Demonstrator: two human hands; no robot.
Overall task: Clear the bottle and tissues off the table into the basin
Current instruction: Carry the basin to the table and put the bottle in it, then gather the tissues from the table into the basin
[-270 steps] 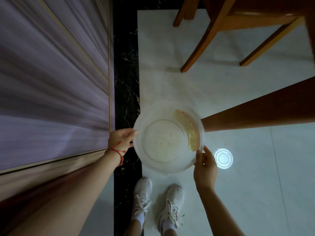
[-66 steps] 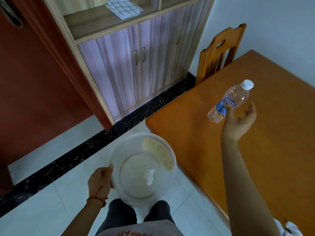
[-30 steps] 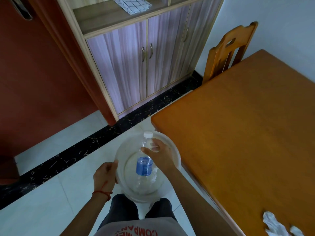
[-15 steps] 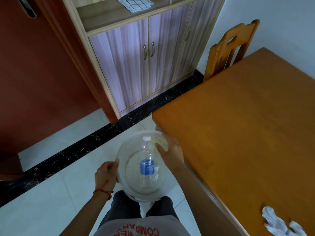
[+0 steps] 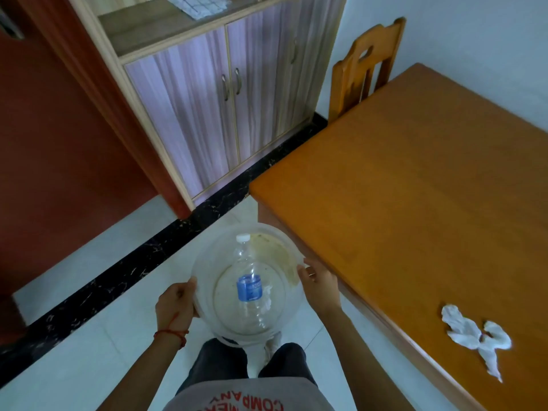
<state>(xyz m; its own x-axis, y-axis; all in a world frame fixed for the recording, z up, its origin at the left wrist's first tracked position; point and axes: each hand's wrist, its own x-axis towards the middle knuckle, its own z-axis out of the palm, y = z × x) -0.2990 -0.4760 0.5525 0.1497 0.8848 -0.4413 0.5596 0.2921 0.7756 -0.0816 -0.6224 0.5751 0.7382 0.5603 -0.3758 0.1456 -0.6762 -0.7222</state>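
Now two hands (image 5: 176, 304) (image 5: 318, 287) grip one basin (image 5: 207, 264) holding one bottle (image 5: 249, 287); two tissues (image 5: 471, 336) on table (image 5: 415, 188).

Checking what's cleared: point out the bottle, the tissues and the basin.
bottle (image 5: 249, 288), head view, on its blue label.
tissues (image 5: 462, 330), head view, on the crumpled middle.
basin (image 5: 199, 264), head view, on its left rim.

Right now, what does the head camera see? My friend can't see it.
Two hands, left hand and right hand, hold a clear basin with a plastic bottle lying inside. Crumpled white tissues lie on the wooden table to the right.
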